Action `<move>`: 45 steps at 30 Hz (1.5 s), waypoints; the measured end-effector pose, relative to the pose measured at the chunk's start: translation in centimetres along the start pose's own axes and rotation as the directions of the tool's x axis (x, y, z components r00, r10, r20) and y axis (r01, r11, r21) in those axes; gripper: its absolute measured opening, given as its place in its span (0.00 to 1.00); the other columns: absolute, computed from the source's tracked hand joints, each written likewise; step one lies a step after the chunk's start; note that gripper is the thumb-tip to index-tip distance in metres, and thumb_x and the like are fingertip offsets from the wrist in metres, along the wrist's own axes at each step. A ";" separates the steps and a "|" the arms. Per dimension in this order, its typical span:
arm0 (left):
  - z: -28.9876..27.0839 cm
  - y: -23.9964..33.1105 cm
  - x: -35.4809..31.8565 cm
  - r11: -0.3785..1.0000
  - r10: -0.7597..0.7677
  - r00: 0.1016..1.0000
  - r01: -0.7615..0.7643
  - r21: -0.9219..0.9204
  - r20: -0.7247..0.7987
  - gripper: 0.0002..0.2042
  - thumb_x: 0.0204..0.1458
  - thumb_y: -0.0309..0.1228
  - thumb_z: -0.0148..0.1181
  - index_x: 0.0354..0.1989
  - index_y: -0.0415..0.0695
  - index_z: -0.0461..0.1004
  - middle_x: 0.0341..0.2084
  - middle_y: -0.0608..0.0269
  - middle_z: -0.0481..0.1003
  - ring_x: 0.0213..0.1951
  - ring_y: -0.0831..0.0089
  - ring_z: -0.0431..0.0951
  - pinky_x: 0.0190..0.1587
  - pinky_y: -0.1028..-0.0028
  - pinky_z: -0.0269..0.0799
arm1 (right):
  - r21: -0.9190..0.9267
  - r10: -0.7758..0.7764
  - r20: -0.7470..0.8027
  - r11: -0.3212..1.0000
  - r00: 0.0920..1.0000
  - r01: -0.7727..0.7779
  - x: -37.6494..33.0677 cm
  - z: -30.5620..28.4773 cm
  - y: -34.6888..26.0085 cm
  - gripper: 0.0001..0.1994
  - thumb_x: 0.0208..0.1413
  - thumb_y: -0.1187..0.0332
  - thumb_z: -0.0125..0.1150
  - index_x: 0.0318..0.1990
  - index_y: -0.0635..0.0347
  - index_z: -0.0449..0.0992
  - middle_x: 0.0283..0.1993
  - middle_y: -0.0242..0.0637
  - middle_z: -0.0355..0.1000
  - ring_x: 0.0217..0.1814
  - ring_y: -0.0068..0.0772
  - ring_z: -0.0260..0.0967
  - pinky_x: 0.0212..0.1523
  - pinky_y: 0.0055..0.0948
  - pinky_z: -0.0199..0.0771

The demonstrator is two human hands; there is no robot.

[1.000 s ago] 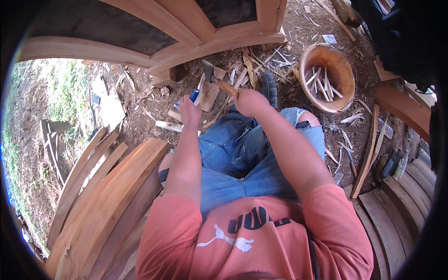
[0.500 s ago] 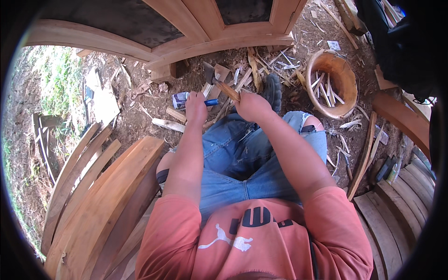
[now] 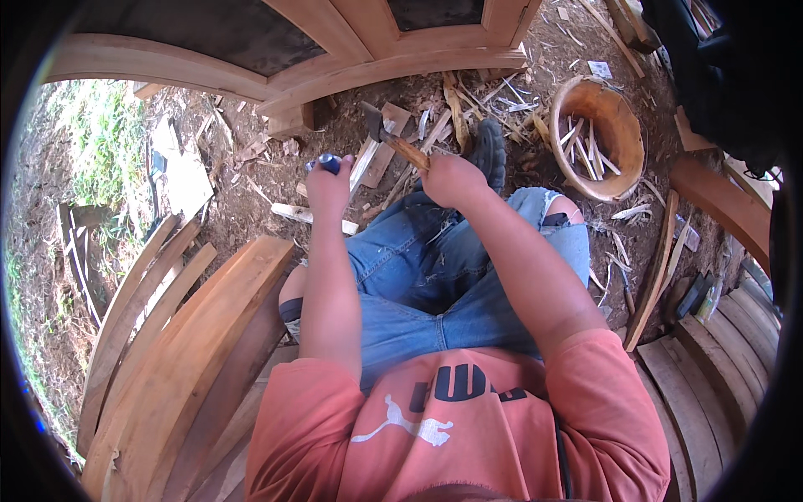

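Note:
My left hand [image 3: 328, 188] is closed round a tool with a blue handle [image 3: 329, 162]; its other end is hidden, so its kind is unclear. In my right hand [image 3: 454, 181], to the right of it, is a wooden-handled hatchet [image 3: 406, 152], its dark metal head [image 3: 373, 121] pointing up and left. That head hangs over a pale wood strip [image 3: 362, 166] and a small flat board [image 3: 390, 163] on the ground. The two tools are apart. My legs in torn jeans [image 3: 401, 268] are folded below my hands, with a dark shoe [image 3: 489, 155] beside the right one.
A curved wooden frame with dark panels [image 3: 393, 74] stands ahead. To the right is a round bucket [image 3: 562, 159] holding wood slivers. Curved timbers lie stacked on the left [image 3: 192, 335] and right [image 3: 677, 385]. Shavings litter the dirt, and a dark bulky shape [image 3: 711, 92] fills the upper right.
My left hand has moved left and slightly away from me, and the blue handle has turned with it. The hatchet has barely shifted.

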State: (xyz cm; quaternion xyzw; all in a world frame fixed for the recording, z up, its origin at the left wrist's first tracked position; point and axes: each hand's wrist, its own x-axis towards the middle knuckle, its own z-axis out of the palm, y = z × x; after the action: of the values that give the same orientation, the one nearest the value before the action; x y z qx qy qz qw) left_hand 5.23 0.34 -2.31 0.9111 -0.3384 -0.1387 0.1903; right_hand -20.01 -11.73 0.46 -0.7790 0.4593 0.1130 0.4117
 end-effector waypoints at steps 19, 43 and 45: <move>-2.3 5.2 -3.6 0.914 0.203 0.977 -0.211 -0.348 -0.060 0.08 0.67 0.28 0.66 0.52 0.43 0.83 0.49 0.55 0.85 0.50 0.61 0.86 0.56 0.64 0.79 | 0.055 0.031 0.082 0.998 0.996 -0.036 0.2 -0.9 0.5 0.20 0.68 0.62 0.52 0.56 0.62 0.85 0.60 0.51 0.83 0.64 0.54 0.81 0.65 0.49 0.81; -3.3 5.2 -4.5 0.885 0.264 0.964 -0.241 -0.399 0.003 0.09 0.66 0.22 0.65 0.53 0.41 0.79 0.53 0.55 0.84 0.53 0.67 0.85 0.56 0.68 0.81 | 0.051 0.001 0.056 0.999 0.998 -0.004 0.3 -0.7 0.7 0.19 0.69 0.60 0.54 0.55 0.62 0.86 0.58 0.52 0.84 0.62 0.54 0.82 0.63 0.49 0.82; -3.2 5.3 -4.5 0.883 0.274 0.962 -0.251 -0.396 0.001 0.09 0.66 0.22 0.65 0.53 0.41 0.79 0.54 0.55 0.84 0.53 0.67 0.85 0.56 0.68 0.81 | 0.053 0.001 0.061 0.999 0.998 -0.004 0.3 -0.8 0.6 0.19 0.68 0.61 0.54 0.54 0.62 0.86 0.58 0.52 0.84 0.61 0.54 0.82 0.63 0.49 0.82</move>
State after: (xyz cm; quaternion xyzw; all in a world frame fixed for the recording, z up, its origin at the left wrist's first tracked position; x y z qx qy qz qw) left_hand 0.13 0.44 3.44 0.7959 -0.4293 -0.2025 0.3758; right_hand -20.52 -12.67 0.44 -0.7633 0.4503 0.1250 0.4461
